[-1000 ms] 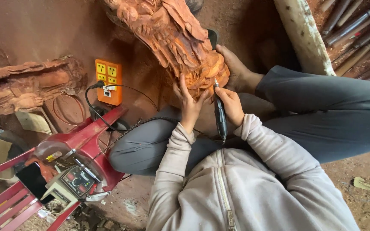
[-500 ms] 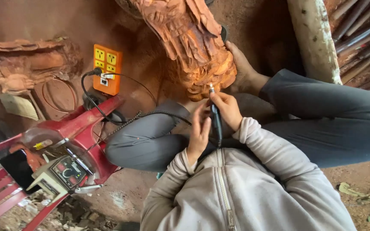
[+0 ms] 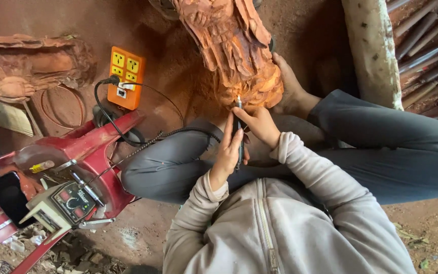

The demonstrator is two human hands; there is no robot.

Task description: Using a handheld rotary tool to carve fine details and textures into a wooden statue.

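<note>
I sit on the dirt floor with an orange-brown carved wooden sculpture [image 3: 239, 50] standing between my legs. My right hand [image 3: 260, 124] grips a slim black rotary handpiece [image 3: 239, 133] like a pen. Its tip points up and touches the lower edge of the carving. My left hand [image 3: 227, 151] closes around the lower part of the same handpiece from the left. A black coiled cord [image 3: 178, 134] runs from the tool across my grey trouser leg to the left.
A red plastic chair [image 3: 95, 149] at left carries a small control box [image 3: 67, 203] and a dark phone [image 3: 7, 195]. An orange socket strip [image 3: 125, 78] lies on the ground, with another carved log [image 3: 21, 66] beyond it. A pale post [image 3: 371, 50] stands at right. My bare foot [image 3: 291, 89] rests against the sculpture.
My left hand left the sculpture's base and came down onto the handpiece. The tool's tip now points up at the carving's lower edge. The view shifted slightly.
</note>
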